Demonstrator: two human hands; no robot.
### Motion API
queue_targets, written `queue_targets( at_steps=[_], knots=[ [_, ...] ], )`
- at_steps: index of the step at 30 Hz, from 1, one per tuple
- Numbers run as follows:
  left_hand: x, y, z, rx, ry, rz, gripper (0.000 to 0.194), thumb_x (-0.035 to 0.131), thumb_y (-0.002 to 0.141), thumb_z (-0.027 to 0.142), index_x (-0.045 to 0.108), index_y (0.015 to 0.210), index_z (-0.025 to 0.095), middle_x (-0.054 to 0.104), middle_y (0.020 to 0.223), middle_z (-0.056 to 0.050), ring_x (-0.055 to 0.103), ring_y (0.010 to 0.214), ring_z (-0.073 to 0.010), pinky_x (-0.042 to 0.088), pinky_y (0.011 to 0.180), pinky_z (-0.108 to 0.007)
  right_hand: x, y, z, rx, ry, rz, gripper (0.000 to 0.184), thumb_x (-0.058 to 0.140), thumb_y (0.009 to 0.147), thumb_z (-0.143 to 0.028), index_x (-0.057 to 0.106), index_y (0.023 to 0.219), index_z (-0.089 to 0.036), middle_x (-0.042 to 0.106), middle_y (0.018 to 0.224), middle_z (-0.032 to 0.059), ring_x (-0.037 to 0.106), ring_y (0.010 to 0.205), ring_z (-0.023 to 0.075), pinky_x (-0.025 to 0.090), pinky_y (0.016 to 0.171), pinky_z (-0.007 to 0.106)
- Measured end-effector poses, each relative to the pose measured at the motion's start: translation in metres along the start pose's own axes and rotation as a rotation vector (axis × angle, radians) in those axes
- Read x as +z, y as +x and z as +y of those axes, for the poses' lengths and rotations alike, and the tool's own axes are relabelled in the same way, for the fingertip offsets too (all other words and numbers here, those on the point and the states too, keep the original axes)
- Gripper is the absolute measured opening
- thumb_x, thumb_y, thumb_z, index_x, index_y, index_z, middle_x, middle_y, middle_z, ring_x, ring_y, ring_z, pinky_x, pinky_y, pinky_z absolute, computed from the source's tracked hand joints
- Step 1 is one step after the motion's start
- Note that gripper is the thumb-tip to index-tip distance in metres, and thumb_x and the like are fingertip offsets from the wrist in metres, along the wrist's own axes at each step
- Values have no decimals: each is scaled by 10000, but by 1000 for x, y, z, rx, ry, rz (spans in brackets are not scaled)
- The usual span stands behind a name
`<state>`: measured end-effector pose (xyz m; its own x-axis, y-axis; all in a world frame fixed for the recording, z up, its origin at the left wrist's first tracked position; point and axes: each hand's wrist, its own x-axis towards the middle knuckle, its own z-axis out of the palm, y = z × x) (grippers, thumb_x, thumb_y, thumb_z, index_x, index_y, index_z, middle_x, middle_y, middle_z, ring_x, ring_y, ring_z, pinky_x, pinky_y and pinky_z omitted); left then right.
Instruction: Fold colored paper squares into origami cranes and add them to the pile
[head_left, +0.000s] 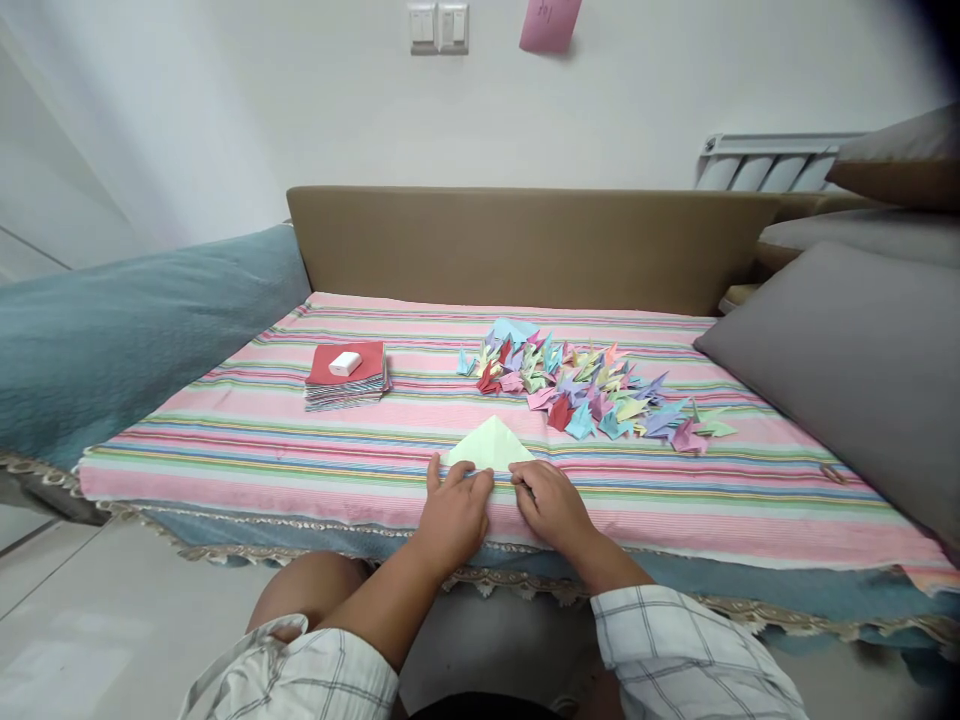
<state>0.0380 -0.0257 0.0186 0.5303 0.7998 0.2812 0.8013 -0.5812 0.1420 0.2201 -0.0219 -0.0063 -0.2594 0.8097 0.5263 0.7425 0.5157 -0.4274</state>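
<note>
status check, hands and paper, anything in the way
Left hand, right hand: both at near edge of pale green paper. Paper triangular, on striped cloth. Folded birds beyond, clear of it.

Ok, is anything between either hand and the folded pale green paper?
Nothing visible: the left hand and right hand both touch the near edge of the pale green paper. The paper cranes lie apart from it, beyond and to the right.
</note>
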Motion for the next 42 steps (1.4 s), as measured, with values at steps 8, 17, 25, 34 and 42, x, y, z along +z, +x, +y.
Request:
queue_targets(
  at_steps=[8, 17, 25, 34, 42],
  knots=[
    [-20, 1, -13, -179, 62, -58, 318, 472, 707, 88, 539, 989, 220, 686, 898, -69, 515, 1047, -250, 31, 1044, -588, 1, -1, 1, -8, 14, 15, 171, 464, 773, -91, 565, 847, -207, 662, 957, 49, 582, 908, 189, 436, 824, 331],
    [-28, 4, -29, -303, 127, -37, 211, 425, 737, 119, 559, 876, 205, 682, 802, -58, 579, 932, -239, 64, 1030, -574, 0, -1, 2, -7, 27, -16, 179, 458, 769, -83, 575, 843, -195, 659, 969, 57, 571, 936, 200, 426, 834, 344],
    [-38, 7, -44, -392, 170, -38, 199, 409, 761, 167, 577, 861, 205, 671, 740, -46, 609, 855, -232, 127, 1007, -557, -1, -1, 2, -33, 20, -13, 193, 458, 769, -85, 590, 844, -204, 665, 951, 54, 581, 946, 197, 433, 841, 353],
    [-23, 15, -45, -457, 26, 30, 321, 490, 802, 431, 614, 1053, 274, 626, 1051, -66, 496, 1063, -267, 202, 993, -490, 1, -2, 2, -56, 7, 12, 222, 455, 792, -104, 606, 916, -210, 668, 959, 57, 584, 950, 202, 440, 851, 368],
    [-14, 16, -48, -472, -61, 56, 239, 567, 759, 379, 656, 962, 288, 616, 1023, -40, 493, 1030, -247, 219, 983, -466, -3, -4, 13, 80, -101, 180, 290, 528, 794, -236, 566, 1077, -183, 593, 1100, 109, 512, 1032, 253, 403, 878, 415]
  ],
)
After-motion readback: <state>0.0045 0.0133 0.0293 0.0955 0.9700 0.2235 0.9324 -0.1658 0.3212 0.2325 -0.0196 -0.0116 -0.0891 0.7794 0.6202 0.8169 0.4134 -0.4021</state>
